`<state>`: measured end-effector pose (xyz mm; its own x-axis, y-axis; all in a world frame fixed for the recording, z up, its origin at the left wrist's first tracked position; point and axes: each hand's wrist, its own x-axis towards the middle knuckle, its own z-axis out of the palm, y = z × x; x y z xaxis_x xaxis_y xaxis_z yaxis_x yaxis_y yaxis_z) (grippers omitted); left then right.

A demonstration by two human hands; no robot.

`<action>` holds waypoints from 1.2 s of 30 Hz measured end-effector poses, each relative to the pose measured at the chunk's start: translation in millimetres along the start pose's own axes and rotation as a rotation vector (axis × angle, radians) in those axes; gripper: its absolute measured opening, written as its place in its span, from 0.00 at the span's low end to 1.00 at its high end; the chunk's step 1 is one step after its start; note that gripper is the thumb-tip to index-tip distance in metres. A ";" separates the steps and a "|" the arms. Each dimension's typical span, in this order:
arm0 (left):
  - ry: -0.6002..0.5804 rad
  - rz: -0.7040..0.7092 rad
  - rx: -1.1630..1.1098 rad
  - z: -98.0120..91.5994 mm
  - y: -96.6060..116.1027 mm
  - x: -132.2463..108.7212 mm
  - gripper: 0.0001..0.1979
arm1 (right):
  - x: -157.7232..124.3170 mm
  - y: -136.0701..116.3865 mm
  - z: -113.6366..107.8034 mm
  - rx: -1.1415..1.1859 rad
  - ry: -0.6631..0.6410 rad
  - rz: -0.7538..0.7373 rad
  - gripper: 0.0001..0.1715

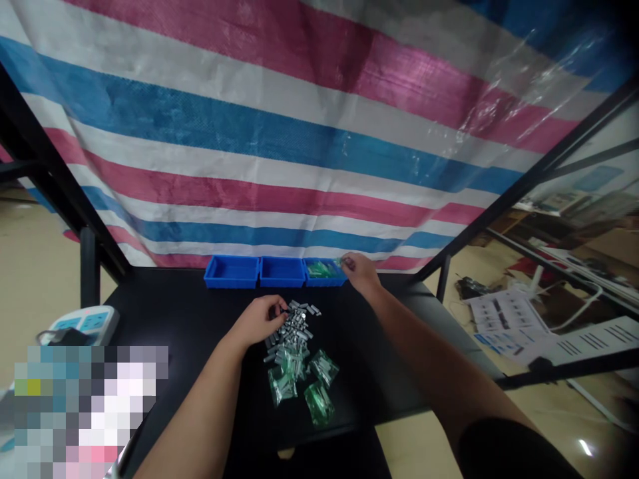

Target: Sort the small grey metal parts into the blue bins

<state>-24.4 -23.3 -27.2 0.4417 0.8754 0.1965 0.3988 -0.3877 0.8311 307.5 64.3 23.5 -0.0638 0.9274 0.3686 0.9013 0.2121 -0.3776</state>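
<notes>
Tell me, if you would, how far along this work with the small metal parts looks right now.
Done: several green-tinted plastic bags lie in the rightmost blue bin. In hand: the right hand seems to pinch another bag at that bin, while the left hand touches the loose silver metal pieces. Left: those pieces and the bags still lying on the black table.

1 left hand (257,320), 1 right hand (361,273), 1 black table (170,319), 3 blue plastic bins (231,271), 4 green plastic bags (319,403) on the table, 1 heap of silver metal pieces (292,332), too many to count, and 1 power strip (82,322).
</notes>
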 end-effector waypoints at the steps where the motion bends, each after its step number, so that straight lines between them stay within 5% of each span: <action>1: -0.003 0.000 -0.004 -0.2 0.0 0.0 0.09 | 5.2 -0.3 4.9 -0.082 0.014 -0.015 0.15; 6: -0.001 0.004 -0.022 -1.3 0.3 0.2 0.08 | 4.7 0.4 24.4 -0.276 -0.172 -0.095 0.16; 11: 0.002 0.005 -0.019 -3.1 3.4 -0.3 0.09 | -28.2 -9.8 3.3 -0.217 -0.123 -0.122 0.14; 16: -0.008 -0.004 0.000 -3.1 5.3 -0.2 0.09 | -92.1 -41.1 -15.4 0.195 -0.668 -0.256 0.31; 19: -0.022 0.003 0.017 -1.9 4.0 -0.1 0.09 | -120.6 -54.9 -7.9 0.281 -0.826 -0.318 0.36; 23: -0.025 0.007 0.035 -0.4 1.4 -0.2 0.09 | -127.4 -55.6 5.5 0.302 -0.792 -0.335 0.12; 25: -0.018 0.009 0.041 0.2 0.2 -0.1 0.09 | -123.3 -51.0 9.6 0.283 -0.760 -0.331 0.09; 32: -0.017 0.008 0.027 -0.4 -0.5 -0.2 0.09 | -103.0 -27.6 15.8 0.114 -0.669 -0.062 0.19; 36: -0.005 0.001 0.022 -2.7 0.8 -1.1 0.09 | -93.8 -19.4 11.4 -0.109 -0.550 -0.046 0.18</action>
<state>-26.8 -23.8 -25.3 0.4458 0.8737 0.1948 0.4156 -0.3947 0.8194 291.1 -23.3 -13.4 -0.2921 0.9481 -0.1257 0.9294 0.2504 -0.2712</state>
